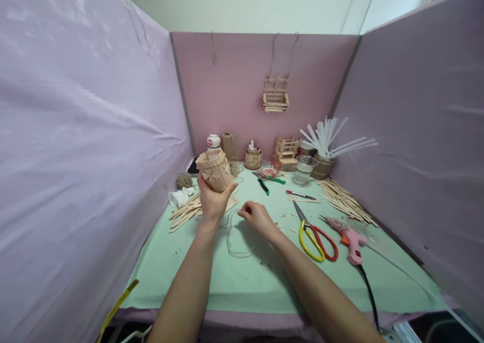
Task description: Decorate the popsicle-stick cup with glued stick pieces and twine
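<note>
My left hand point(215, 197) is wrapped round a small wooden-stick cup point(215, 171) and holds it above the table, slightly tilted. Flower-like pieces of wood decorate the cup's side, and its rim is uneven. To the right and lower, my right hand point(257, 216) has thumb and fingers pinched on a thin pale string point(229, 237). The string loops down onto the green tablecloth between my two arms. Part of it passes behind my left wrist, so where its other end lies is hidden.
Yellow-and-red-handled scissors point(315, 237) and a pink glue gun point(351, 238) lie at right. Wooden sticks point(346, 201) are piled at both sides. Behind stand a water bowl point(304, 170), a stick holder point(253, 159) and white glue sticks point(327, 136). Fabric walls point(416, 121) enclose the table.
</note>
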Motion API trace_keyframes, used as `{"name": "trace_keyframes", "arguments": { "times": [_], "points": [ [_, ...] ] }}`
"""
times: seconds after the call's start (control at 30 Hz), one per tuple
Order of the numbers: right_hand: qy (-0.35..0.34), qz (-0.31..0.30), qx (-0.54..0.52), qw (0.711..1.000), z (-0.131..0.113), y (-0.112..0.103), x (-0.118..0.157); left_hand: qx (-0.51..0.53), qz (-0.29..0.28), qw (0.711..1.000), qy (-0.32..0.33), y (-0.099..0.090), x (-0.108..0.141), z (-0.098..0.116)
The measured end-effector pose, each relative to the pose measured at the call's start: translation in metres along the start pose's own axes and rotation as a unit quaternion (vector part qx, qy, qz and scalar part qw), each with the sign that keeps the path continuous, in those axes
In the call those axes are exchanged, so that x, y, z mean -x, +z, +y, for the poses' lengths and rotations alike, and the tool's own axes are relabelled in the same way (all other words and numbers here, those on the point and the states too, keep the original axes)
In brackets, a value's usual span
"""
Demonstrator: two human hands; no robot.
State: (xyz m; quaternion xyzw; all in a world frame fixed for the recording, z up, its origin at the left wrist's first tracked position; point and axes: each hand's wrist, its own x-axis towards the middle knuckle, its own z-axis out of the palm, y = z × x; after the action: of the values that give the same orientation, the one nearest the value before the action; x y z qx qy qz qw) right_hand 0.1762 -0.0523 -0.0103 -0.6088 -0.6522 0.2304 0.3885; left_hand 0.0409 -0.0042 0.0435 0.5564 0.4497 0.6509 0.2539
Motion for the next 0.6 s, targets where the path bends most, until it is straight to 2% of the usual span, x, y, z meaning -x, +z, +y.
{"name": "trace_keyframes", "arguments": {
  "times": [0.1,0.17,0.27,0.37,0.47,0.53,0.6],
  "points": [
    [-0.006,-0.019,-0.138,0.99,0.001,0.017,-0.018,0.016,-0.013,1.0,-0.01,0.002,0.007,0.003],
    [-0.021,0.006,-0.18,0.983,0.008,0.017,-0.024,0.023,-0.047,0.998,-0.036,0.007,0.012,0.002],
    [0.005,0.085,-0.203,0.976,0.023,-0.003,-0.022,0.03,-0.123,0.989,-0.079,0.017,0.022,-0.002],
    [0.033,0.153,-0.288,0.945,0.029,-0.034,-0.014,0.035,-0.195,0.975,-0.097,0.029,0.033,-0.008],
    [0.026,0.16,-0.323,0.933,0.024,-0.053,-0.011,0.024,-0.26,0.961,-0.09,0.04,0.046,-0.018],
    [0.024,0.152,-0.3,0.942,0.02,-0.056,-0.013,0.019,-0.292,0.952,-0.087,0.046,0.054,-0.024],
    [0.029,0.158,-0.261,0.952,0.017,-0.053,-0.017,0.037,-0.293,0.95,-0.101,0.05,0.061,-0.029]
  ]
}}
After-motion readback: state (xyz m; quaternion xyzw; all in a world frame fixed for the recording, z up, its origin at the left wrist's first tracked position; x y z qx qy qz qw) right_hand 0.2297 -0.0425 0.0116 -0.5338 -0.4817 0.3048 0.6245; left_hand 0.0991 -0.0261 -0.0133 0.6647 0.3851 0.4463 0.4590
